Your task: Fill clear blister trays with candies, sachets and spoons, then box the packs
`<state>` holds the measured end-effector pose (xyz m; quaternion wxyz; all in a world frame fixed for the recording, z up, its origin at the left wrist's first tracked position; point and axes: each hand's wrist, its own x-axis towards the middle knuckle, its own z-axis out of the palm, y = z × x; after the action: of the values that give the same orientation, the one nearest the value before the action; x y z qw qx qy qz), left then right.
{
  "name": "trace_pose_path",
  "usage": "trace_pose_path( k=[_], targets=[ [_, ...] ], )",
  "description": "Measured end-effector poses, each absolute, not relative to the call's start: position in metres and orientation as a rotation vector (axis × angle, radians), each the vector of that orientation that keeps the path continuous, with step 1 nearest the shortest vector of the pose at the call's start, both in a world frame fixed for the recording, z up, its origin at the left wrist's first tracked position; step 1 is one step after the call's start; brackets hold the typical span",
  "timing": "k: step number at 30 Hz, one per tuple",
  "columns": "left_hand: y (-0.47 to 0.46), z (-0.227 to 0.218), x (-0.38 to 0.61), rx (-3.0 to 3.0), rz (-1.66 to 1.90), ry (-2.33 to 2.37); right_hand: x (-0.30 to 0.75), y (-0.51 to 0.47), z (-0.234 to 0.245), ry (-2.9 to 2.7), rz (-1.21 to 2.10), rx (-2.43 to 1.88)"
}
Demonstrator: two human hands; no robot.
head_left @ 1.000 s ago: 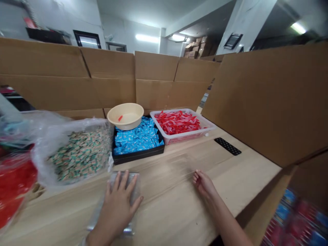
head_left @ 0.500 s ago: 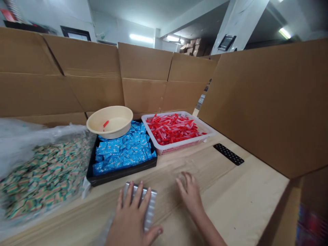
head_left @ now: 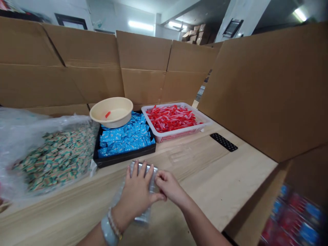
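My left hand (head_left: 138, 193) lies flat with fingers spread over a clear, silvery ridged plastic piece (head_left: 143, 217), pressing it on the table; the hand covers most of it. My right hand (head_left: 169, 186) is closed in a pinch at the right edge of that plastic, close to my left thumb. What its fingertips hold is hidden. Just beyond my hands stands a black tray (head_left: 120, 160) full of blue printed packets (head_left: 123, 140).
A cream bowl (head_left: 123, 118) with a red piece rests on the tray. Behind stands a white basket (head_left: 169, 137) of red-and-pink sticks (head_left: 171, 118). Left lies a clear bag of small striped packets (head_left: 61, 157). A black perforated strip (head_left: 223, 142) lies right. Cardboard walls (head_left: 143, 51) enclose the table (head_left: 205, 171).
My right hand has moved left from the bare table to the edge of the ridged plastic, and its fingers have closed. My left hand stays flat on the plastic. The view has shifted slightly.
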<state>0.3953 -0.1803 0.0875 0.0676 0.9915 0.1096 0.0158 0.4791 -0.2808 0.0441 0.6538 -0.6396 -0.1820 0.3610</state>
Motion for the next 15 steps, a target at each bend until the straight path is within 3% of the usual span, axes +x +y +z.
trace_pose_path(
  k=[9, 15],
  targets=[
    [-0.163, 0.086, 0.395, 3.019, 0.140, 0.394, 0.516, -0.430, 0.001, 0.237, 0.418, -1.058],
    [-0.143, 0.077, 0.387, 3.034, 0.144, 0.200, 0.517, -0.401, 0.009, 0.313, 0.261, -1.582]
  ],
)
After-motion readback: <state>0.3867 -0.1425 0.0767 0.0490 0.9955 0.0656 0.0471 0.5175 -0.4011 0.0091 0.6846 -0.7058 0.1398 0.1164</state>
